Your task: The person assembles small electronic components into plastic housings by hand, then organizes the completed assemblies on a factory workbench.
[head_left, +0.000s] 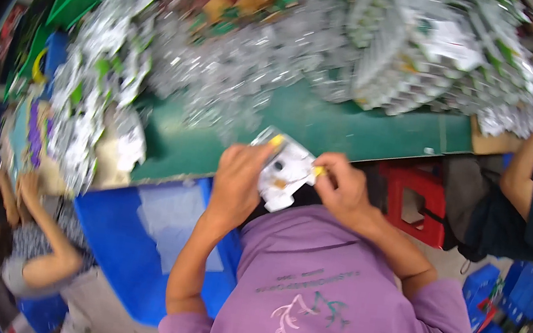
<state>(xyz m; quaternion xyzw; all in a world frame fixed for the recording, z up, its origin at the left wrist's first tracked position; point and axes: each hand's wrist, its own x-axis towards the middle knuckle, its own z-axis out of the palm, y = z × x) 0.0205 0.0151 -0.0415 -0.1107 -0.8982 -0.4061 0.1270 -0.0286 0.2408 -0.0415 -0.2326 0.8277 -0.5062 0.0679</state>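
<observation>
From afar I'm seeing the left grip [238, 173] pinching the left edge of a white-and-clear package [288, 166], and the right grip [348, 190] pinching its right edge, apparently for steadiness. Through the blur, I'm not telling whether the yellow patches [319, 171] are belonging to fingers or package. The package is hanging across the worktop's [367, 131] near edge, perhaps for elbow room. Clear plastic pieces [215, 67] are lying toward eleven o'clock, stacked trays [390, 64] are standing toward one, and a blue bin [114, 234] is sitting at eight, seemingly within reach.
</observation>
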